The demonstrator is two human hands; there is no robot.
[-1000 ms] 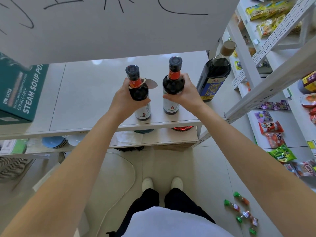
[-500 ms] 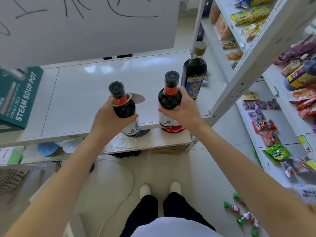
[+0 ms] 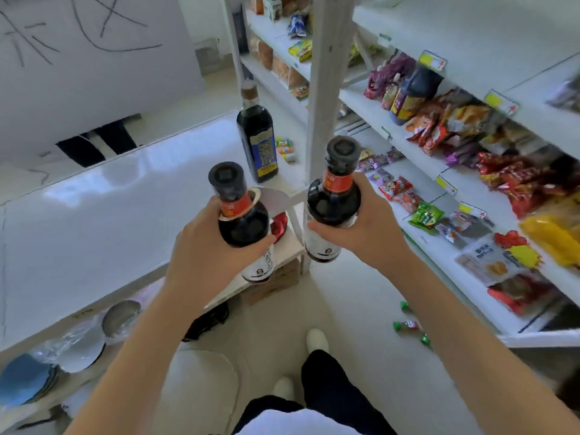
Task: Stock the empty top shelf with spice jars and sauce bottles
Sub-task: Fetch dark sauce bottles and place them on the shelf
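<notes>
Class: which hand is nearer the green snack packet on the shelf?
Right. The right hand is just left of the green snack packet; the left hand lies farther left.

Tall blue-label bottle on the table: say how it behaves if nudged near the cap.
The tall bottle is slim and high, so it would probably tip. Dark liquid fills it, so likely heavy. It stands near the table edge; a fall could break it.
</notes>
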